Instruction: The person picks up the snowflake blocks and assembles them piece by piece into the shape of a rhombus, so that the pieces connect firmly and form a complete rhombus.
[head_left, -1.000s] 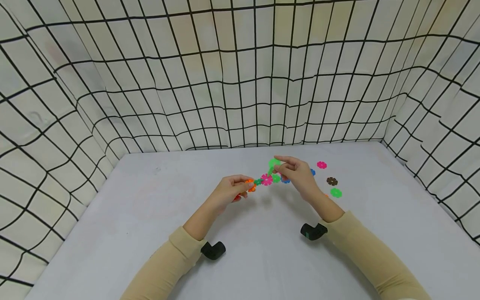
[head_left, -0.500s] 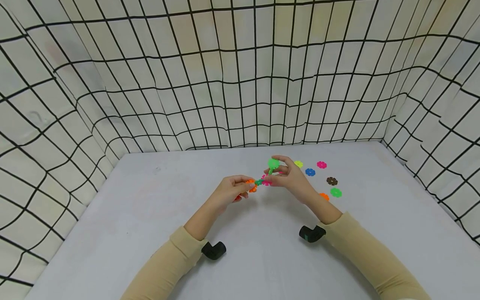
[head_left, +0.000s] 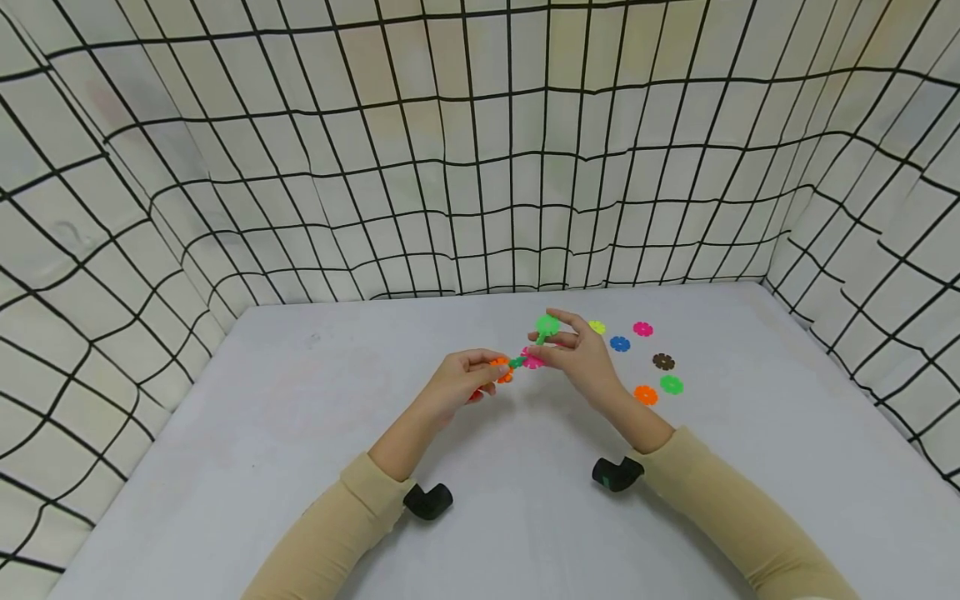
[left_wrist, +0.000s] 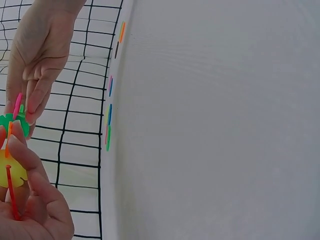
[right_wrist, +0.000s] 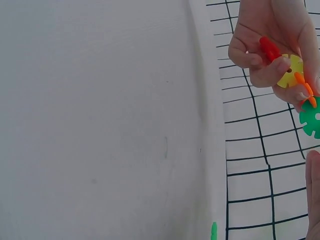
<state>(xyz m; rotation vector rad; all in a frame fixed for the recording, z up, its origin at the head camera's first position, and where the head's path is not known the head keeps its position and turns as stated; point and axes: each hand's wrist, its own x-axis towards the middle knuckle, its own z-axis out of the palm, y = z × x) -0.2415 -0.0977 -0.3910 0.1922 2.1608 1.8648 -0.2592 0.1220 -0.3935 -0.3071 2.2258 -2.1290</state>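
Disc chain (head_left: 517, 363) between both hands' fingers (head_left: 486, 376)

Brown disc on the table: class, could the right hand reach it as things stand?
Probably yes: nothing covers the brown disc, but the right hand would first need to release the pink disc.

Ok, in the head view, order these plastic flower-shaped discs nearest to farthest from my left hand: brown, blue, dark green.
1. Dark green disc: just right of your left hand.
2. Blue disc: past your right hand.
3. Brown disc: farther right still.
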